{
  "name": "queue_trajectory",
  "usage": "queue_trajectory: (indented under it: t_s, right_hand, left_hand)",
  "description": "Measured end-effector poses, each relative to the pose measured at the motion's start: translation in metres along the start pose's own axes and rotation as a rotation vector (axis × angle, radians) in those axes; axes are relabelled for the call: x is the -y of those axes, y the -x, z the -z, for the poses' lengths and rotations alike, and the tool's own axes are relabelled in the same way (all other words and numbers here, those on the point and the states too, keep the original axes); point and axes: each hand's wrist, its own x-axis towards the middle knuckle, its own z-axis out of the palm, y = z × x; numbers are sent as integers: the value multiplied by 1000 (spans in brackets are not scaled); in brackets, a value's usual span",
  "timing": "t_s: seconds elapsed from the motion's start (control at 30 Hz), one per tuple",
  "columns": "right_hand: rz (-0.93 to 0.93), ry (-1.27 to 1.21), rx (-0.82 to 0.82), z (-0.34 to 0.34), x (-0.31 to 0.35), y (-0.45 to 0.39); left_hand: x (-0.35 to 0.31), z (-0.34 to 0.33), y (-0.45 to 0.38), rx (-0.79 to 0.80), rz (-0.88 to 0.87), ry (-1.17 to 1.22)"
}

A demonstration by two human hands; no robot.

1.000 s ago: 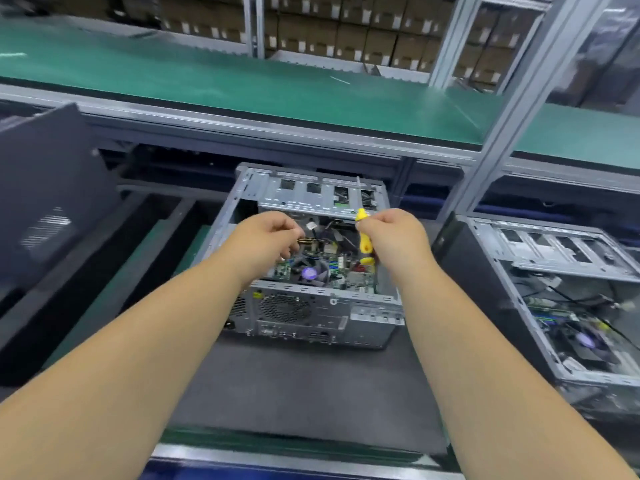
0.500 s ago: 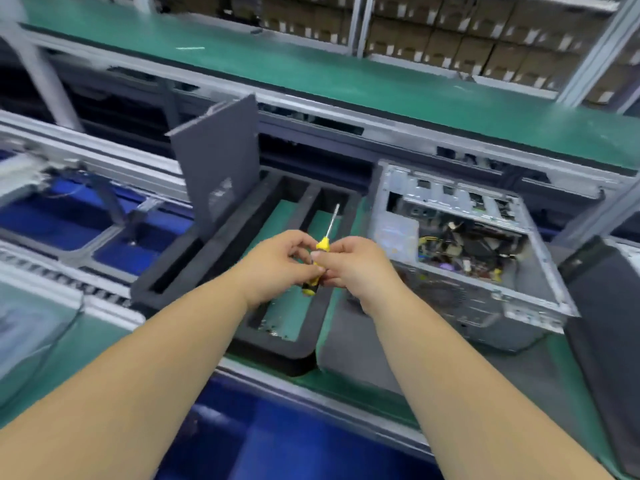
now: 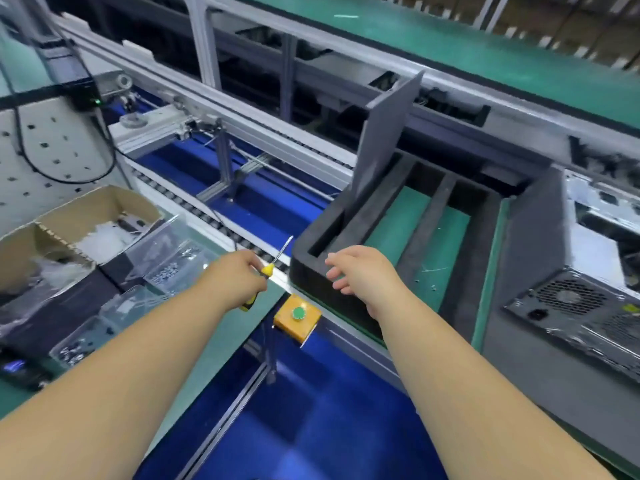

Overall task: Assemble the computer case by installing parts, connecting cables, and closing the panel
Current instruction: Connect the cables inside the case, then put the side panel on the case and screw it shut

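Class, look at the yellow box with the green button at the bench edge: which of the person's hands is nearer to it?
Left, narrowly. The left hand, gripping the screwdriver, sits just up-left of the yellow button box; the right hand, open, is up-right of it, over the black foam tray.

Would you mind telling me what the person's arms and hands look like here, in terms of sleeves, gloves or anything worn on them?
Both forearms are bare along all of their visible length, with no sleeve in view. The left hand and the right hand wear no gloves, and no watch, ring, wristband or marking shows on either.
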Motion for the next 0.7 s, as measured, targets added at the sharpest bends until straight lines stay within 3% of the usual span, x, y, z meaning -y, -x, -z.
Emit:
queue_trajectory:
  t_s: [0.27, 0.7]
  right_hand:
    - [-69, 98, 66, -58, 0, -25]
    - [-130, 223, 76, -63, -25, -48]
  left_hand:
    - [105, -4, -9, 72, 201, -274]
    - [133, -36, -14, 32, 103, -591]
